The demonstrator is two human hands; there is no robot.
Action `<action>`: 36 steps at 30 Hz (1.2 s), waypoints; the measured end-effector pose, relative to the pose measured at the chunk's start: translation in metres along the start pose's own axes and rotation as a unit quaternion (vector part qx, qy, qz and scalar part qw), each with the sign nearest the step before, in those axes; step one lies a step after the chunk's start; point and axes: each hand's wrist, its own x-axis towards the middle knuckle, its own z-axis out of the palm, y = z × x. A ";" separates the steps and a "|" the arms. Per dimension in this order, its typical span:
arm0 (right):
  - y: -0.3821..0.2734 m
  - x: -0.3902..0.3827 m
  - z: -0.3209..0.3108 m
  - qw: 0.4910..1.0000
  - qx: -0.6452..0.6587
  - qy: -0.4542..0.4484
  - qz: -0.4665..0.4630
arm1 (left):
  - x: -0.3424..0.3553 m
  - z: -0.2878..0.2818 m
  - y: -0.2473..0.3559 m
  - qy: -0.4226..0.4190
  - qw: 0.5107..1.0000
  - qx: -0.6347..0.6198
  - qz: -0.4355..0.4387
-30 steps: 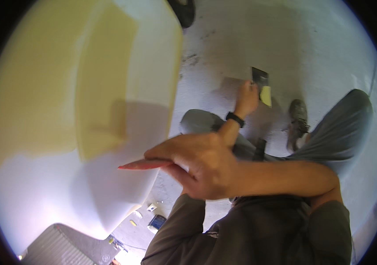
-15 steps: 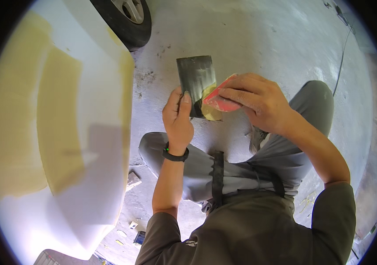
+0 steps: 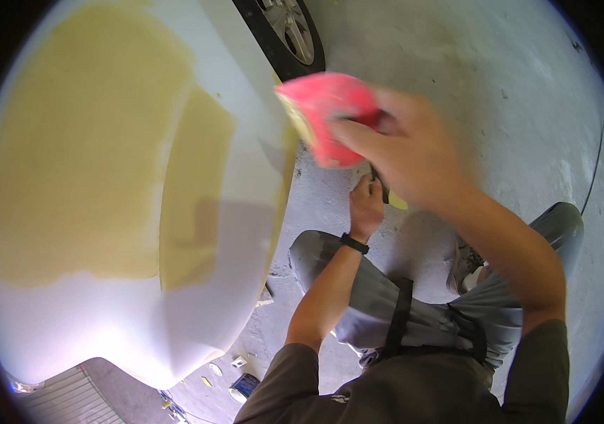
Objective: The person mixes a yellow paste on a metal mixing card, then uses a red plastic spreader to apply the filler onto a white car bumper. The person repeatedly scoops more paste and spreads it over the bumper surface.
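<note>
My right hand point(image 3: 418, 155), smeared by motion, grips a red putty spreader point(image 3: 337, 116) with yellowish filler along its left edge. It is raised beside the right edge of a white car panel point(image 3: 249, 177); I cannot tell whether it touches. Broad yellowish filler patches point(image 3: 90, 155) cover much of that panel. Lower down, my left hand point(image 3: 367, 208) is closed on a dark flat mixing board point(image 3: 384, 189), mostly hidden behind my right hand. Some yellow filler point(image 3: 398, 203) shows at the board's lower end.
A car wheel point(image 3: 295, 35) stands at the top, beyond the panel. My bent knees point(image 3: 316, 258) are below my hands. Small scraps and a dark can-like container point(image 3: 244, 387) lie on the concrete floor at the lower left. A thin cable point(image 3: 599, 159) runs along the right.
My right hand has lifted the spreader off the board and moved it up and left toward the panel. The view has shifted left, showing more of the panel. My left hand still holds the board.
</note>
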 end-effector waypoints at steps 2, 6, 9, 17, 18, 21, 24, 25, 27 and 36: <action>-0.009 0.019 0.035 1.000 -0.013 0.014 -0.003 | -0.012 0.007 -0.022 -0.017 0.994 -0.106 0.023; -0.011 0.038 0.073 0.998 0.021 0.048 -0.024 | -0.021 0.004 -0.020 -0.097 0.993 0.015 0.067; -0.005 0.039 0.089 0.991 0.037 0.104 -0.082 | -0.009 -0.003 0.004 -0.180 0.972 0.108 -0.101; 0.001 0.030 0.088 0.990 0.009 0.103 -0.101 | -0.011 -0.004 -0.016 -0.192 0.970 0.042 -0.145; 0.000 0.037 0.082 0.989 0.041 0.101 -0.097 | -0.015 -0.004 -0.027 -0.173 0.975 -0.099 -0.102; -0.003 0.051 0.075 0.996 -0.016 0.077 -0.049 | -0.021 -0.003 -0.054 -0.162 0.986 -0.041 0.024; -0.006 0.054 0.080 0.996 0.003 0.071 -0.047 | -0.017 0.000 -0.069 -0.130 0.986 -0.044 0.095; -0.007 0.050 0.083 0.997 0.034 0.064 -0.034 | -0.015 -0.001 -0.071 -0.169 0.981 0.037 0.089; -0.008 0.042 0.089 0.993 0.037 0.086 -0.066 | -0.011 -0.007 -0.071 -0.242 0.948 0.196 0.073; -0.017 -0.015 0.107 0.982 0.035 0.057 -0.178 | -0.008 0.011 -0.024 -0.082 0.946 0.266 -0.167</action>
